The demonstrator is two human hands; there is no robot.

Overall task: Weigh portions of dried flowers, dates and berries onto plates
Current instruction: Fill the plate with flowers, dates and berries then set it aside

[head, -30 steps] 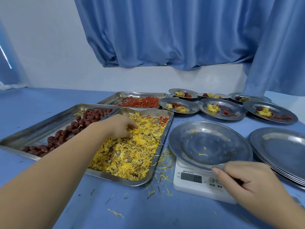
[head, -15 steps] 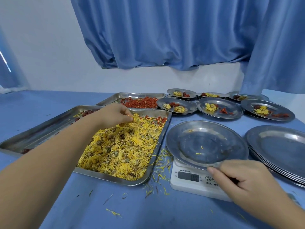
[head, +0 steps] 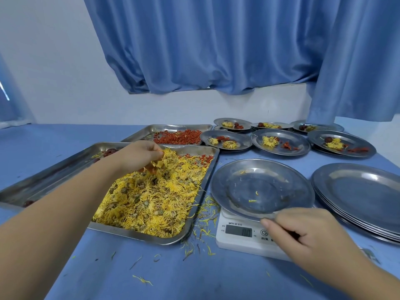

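Observation:
A steel tray (head: 211, 169) heaped with yellow dried flowers (head: 151, 198) lies in front of me. My left hand (head: 136, 155) hovers just above its far end, fingers curled round a pinch of the flowers. An almost bare steel plate (head: 262, 187) sits on a white digital scale (head: 240, 234) reading 0.0. My right hand (head: 303, 232) pinches that plate's near rim. Left of the flowers, a tray of dark red dates (head: 65, 169) is mostly hidden by my arm. A tray of red berries (head: 177, 136) stands behind.
A stack of bare steel plates (head: 357, 195) sits right of the scale. Several filled plates (head: 281, 141) line the back right of the blue table. Loose petals (head: 203, 230) litter the cloth between tray and scale. Blue curtains (head: 216, 50) hang over the wall behind.
My left hand has lifted out of the flower pile with a pinch of flowers and moved slightly toward the tray's far end. My right hand stays on the plate's rim.

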